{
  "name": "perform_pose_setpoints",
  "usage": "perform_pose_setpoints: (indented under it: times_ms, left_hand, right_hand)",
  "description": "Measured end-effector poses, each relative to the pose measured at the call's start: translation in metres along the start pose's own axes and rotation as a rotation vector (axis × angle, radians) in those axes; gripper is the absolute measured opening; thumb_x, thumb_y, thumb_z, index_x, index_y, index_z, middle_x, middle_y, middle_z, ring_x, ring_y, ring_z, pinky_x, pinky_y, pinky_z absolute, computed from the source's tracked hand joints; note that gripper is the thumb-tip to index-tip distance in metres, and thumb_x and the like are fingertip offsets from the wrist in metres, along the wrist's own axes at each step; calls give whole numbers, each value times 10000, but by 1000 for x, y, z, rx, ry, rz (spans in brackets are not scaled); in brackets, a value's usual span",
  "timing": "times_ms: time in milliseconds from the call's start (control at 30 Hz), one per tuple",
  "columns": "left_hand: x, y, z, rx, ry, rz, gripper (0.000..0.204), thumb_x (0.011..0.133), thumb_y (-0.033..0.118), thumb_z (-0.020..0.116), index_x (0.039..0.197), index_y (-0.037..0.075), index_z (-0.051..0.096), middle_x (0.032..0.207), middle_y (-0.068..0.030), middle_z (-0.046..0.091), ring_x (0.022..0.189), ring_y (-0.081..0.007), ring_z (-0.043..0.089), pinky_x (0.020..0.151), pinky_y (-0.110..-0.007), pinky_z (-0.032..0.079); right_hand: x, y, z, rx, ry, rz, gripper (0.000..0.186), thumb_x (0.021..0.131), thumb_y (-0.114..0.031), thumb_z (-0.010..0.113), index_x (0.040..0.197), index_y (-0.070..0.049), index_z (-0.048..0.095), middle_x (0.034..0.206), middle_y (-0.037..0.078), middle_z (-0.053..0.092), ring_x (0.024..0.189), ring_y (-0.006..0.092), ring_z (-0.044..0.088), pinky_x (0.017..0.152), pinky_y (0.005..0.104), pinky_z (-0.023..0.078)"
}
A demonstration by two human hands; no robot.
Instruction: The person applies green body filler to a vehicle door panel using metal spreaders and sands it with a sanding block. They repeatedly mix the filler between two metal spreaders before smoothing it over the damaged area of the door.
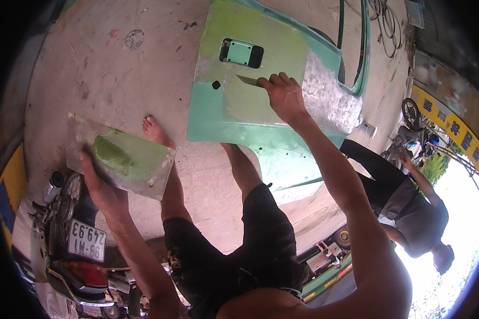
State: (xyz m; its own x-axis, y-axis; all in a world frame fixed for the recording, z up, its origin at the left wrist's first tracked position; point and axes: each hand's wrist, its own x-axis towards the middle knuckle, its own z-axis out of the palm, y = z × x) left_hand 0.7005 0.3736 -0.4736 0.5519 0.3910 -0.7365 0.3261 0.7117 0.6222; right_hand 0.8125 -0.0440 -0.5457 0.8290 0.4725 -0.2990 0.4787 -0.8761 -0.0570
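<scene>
Nearest, the left hand (102, 189) grips a flat board (153, 171), thumb over its near-left edge, the other fingers hidden beneath. Green putty (113, 153) is smeared across the board's middle, short of its corners. Farther out, the right hand's (286, 99) fingers are clamped on a thin scraper (248, 81) above the green door panel (213, 118) — blade between the panel's rectangular cutout and near edge; contact I cannot tell. Beyond the panel's right edge — past the concrete floor (98, 69) — is another person (418, 212) in dark clothes.
</scene>
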Motion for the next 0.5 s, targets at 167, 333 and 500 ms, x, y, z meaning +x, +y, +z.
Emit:
perform_pose_setpoints:
  times_ms: [167, 333, 500]
  left_hand:
    - [-10, -10, -30, -63, 21, -65, 517, 990, 446, 553, 1378, 107, 513, 1333, -21, 553, 1211, -175, 513, 1047, -362, 384]
    - [-17, -19, -52, -112, -3, -103, 502, 1003, 426, 537, 1393, 111, 508, 1356, -19, 543, 1238, -177, 498, 1071, -371, 364]
    - [-17, -18, -51, -108, -27, -89, 489, 1009, 413, 528, 1396, 115, 507, 1372, -23, 534, 1246, -176, 495, 1077, -375, 362]
  right_hand:
    - [36, 56, 50, -368, -54, -30, 187, 777, -98, 619, 905, -187, 723, 840, 22, 593, 908, 203, 558, 761, 353, 421]
    - [51, 21, 68, -237, -12, -60, 178, 781, -117, 620, 901, -197, 725, 865, 13, 597, 926, 206, 546, 778, 352, 407]
    - [78, -8, 71, -151, 22, -29, 187, 800, -96, 607, 916, -178, 728, 896, 22, 624, 950, 226, 550, 791, 387, 421]
